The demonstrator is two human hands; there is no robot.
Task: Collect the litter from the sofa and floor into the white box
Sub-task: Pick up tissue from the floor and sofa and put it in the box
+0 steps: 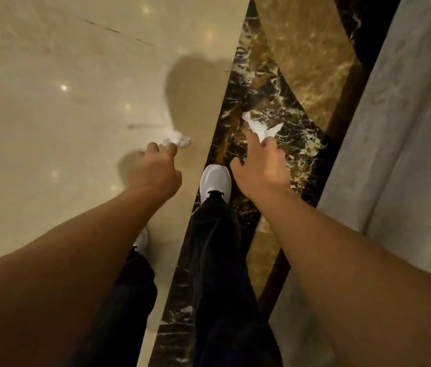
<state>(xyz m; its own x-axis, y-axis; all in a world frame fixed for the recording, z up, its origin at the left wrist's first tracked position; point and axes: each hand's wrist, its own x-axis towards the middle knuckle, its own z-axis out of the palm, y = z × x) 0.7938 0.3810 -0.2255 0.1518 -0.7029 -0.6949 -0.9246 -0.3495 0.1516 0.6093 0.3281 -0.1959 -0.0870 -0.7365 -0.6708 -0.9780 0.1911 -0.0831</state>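
My left hand [154, 170] reaches down with fingers loosely curled, empty, just short of a crumpled tissue [176, 139] lying on the cream floor [50, 102] at its 12 o'clock. My right hand [262, 165] is spread, fingertips touching a white wrapper [260, 127] on the dark marble strip [238, 83]. The sofa [407, 154] runs along at 3 o'clock.
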